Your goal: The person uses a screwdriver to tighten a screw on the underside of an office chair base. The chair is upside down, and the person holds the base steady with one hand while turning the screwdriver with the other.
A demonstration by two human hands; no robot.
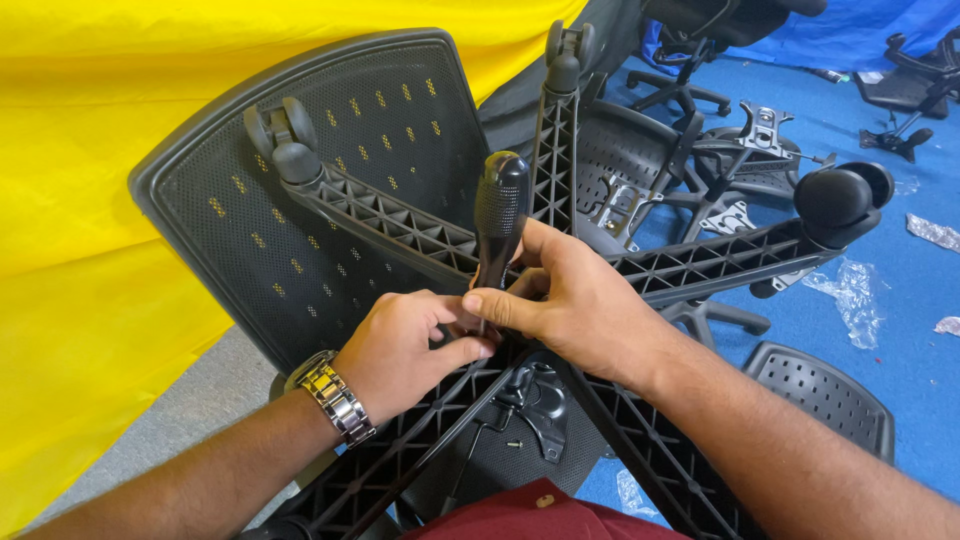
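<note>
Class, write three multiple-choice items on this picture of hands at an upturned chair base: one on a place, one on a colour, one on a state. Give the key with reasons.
1. Where is the wristwatch?
A. left wrist
B. right wrist
C. on the floor

2. What colour is the cloth behind the mesh chair back?
A. red
B. yellow
C. white

3. How does the black tool handle stand at the hub of the chair base?
A. lying flat
B. hanging upside down
C. upright, gripped low

Key: 1 A, the metal band circles the left hand's wrist. 2 B, the cloth is bright yellow. 3 C, the handle rises above the right hand, whose fingers close round its lower end.
</note>
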